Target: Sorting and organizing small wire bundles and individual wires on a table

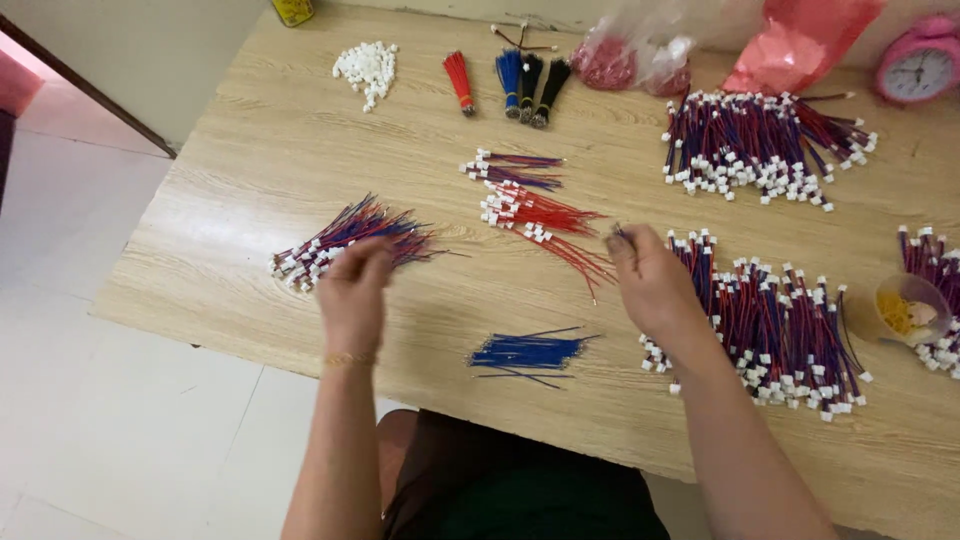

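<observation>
My left hand rests over the near end of a loose pile of red and blue wires with white connectors at the table's left; whether it grips any wire I cannot tell. My right hand hovers beside a big heap of red and blue connector wires, fingers pinched on a thin wire tip near its fingertips. Between the hands lie red wires with white plugs and a small bundle of bare blue wires.
The wooden table also carries a pile of white connectors, tied red, blue and black wire bundles, another wire heap, plastic bags, a pink clock and a small cup.
</observation>
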